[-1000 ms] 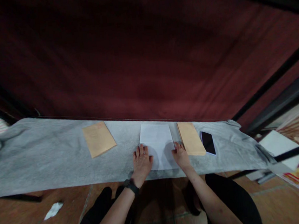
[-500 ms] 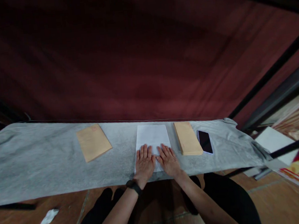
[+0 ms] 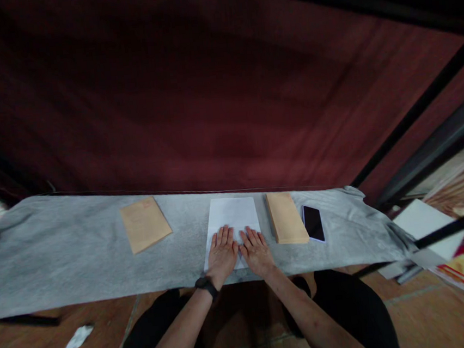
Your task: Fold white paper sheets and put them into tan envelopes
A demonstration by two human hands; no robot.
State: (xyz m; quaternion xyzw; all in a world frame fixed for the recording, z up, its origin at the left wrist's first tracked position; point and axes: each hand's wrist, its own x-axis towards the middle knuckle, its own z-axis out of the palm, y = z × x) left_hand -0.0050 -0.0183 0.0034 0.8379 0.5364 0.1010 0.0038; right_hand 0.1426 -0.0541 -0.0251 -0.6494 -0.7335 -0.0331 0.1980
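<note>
A white sheet of paper [image 3: 233, 211] lies on the grey cloth, directly in front of me. My left hand [image 3: 222, 253] rests flat on its lower left part, fingers stretched out, with a dark band on the wrist. Flat on the lower right part of the paper is my right hand [image 3: 257, 252], its fingers slightly spread. The two thumbs are close together. To the right of the paper is a stack of brown envelopes [image 3: 287, 218]. A brown envelope [image 3: 145, 224], possibly more than one, lies apart on the left.
A phone [image 3: 313, 223] with a dark screen lies right of the stack. Grey cloth [image 3: 71, 249] covers the narrow table, which ends at a dark red wall [image 3: 210, 116]. Black metal bars [image 3: 411, 115] slant at the right. A white scrap [image 3: 78, 338] is on the tiled floor.
Both hands stay flat on the paper and seem nearly unmoved against it. The whole view has shifted slightly, with the things on the right sitting a little further left.
</note>
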